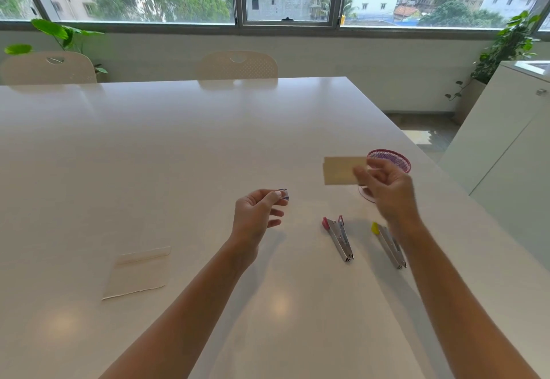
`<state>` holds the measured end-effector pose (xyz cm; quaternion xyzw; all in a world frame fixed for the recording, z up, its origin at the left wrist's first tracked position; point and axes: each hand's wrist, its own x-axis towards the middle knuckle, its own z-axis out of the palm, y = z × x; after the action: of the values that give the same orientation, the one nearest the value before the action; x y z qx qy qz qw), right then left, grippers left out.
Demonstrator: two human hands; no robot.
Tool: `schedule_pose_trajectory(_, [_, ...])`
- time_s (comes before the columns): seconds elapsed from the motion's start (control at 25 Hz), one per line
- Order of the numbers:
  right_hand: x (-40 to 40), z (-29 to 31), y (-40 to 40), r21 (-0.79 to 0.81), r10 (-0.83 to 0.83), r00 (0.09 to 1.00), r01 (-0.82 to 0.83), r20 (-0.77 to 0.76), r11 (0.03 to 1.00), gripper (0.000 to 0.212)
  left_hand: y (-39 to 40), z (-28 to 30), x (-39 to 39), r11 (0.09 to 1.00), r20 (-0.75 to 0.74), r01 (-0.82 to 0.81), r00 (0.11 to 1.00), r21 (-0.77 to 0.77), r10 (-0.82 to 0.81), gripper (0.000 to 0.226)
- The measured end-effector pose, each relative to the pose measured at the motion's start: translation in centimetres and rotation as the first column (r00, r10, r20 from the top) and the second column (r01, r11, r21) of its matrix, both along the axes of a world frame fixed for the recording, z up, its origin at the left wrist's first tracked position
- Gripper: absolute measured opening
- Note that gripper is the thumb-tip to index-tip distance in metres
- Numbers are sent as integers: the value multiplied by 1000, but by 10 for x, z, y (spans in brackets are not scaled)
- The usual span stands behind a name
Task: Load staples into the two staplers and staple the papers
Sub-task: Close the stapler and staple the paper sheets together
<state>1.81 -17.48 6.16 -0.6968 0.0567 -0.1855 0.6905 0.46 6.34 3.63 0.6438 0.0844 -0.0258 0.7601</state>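
The left hand (257, 210) is raised above the white table (178, 155), and its thumb and forefinger pinch a small staple box (284, 193) that pokes out just past the fingertips; the other fingers curl loosely below it. The right hand (387, 189) is blurred, held up farther to the right, and its thumb and fingers pinch the right end of a tan card (342, 170), which sticks out to the left of the fingers and hangs flat, facing the camera. Behind that hand stands a pink mesh cup (393, 160), touching the card's right edge in the view; what is inside it cannot be told. Two staplers lie on the table below the right hand, side by side but apart, both slanting with their coloured ends away from the person: the pink stapler (339, 237) lies between the two hands with its top lifted open, and the yellow stapler (388, 244) lies just under the right wrist, partly hidden by the forearm. Both have bare metal bodies. Well to the left, near the left forearm, the papers (138, 271) lie flat, pale, with a rough torn near edge. The staple box is small and dark, with a purple and white face; its print is too small to read.
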Motion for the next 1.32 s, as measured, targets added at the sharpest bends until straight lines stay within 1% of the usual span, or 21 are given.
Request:
schedule_pose_trajectory(0.08, [6, 8, -27, -86, -134, 988, 140, 72, 986, 18, -4, -3, 2, 1000, 9, -23, 1000, 20, 23, 10])
schedule_pose_trajectory(0.12, [8, 11, -40, -166, -200, 971, 220, 128, 961, 17, -5, -4, 3, 999, 14, -34, 999, 28, 34, 8])
schedule_pose_trajectory(0.16, [11, 14, -52, -274, -256, 946, 305, 201, 912, 18, -7, -6, 5, 998, 17, -45, 999, 33, 44, 7])
schedule_pose_trajectory(0.2, [13, 17, -61, -381, -292, 915, 385, 279, 840, 19, -9, -7, 6, 998, 17, -53, 998, 36, 53, 6])
schedule_pose_trajectory(0.28, [18, 21, -76, -512, -315, 865, 488, 390, 707, 22, -14, -8, 9, 997, 12, -56, 998, 47, 56, 7])
schedule_pose_trajectory(0.36, [24, 23, -84, -574, -297, 858, 504, 419, 645, 23, -18, -10, 11, 997, 2, -49, 999, 62, 49, 8])
schedule_pose_trajectory(0.52, [36, 16, -88, -694, -205, 885, 457, 419, 557, 24, -18, -10, 17, 996, -7, -66, 998, 67, 66, 7])
schedule_pose_trajectory(0.64, [43, 9, -86, -754, -176, 925, 377, 337, 538, 24, -18, -9, 19, 994, -4, -78, 997, 79, 79, 8])
schedule_pose_trajectory(0.76, [49, 3, -86, -779, -192, 951, 308, 241, 547, 19, -20, -10, 17, 994, -10, -76, 997, 78, 77, 8])
schedule_pose_trajectory(0.92, [56, 1, -87, -786, -191, 963, 268, 192, 557, 17, -19, -11, 15, 994, -22, -95, 995, 56, 97, 7])
schedule_pose_trajectory(1.04, [57, -1, -88, -783, -165, 968, 249, 188, 571, 16, -17, -8, 13, 986, -22, -163, 986, 33, 164, 7])
schedule_pose_trajectory(1.16, [55, -1, -91, -793, -154, 965, 261, 211, 550, 18, -13, -4, 14, 968, -20, -251, 968, 17, 252, 12])
schedule_pose_trajectory(1.24, [51, 0, -91, -786, -161, 962, 274, 222, 555, 19, -10, -2, 13, 963, -18, -269, 963, 11, 269, 16])
schedule_pose_trajectory(1.32, [46, 0, -88, -760, -168, 955, 295, 243, 579, 20, -8, -1, 12, 961, -16, -275, 961, 14, 276, 17])
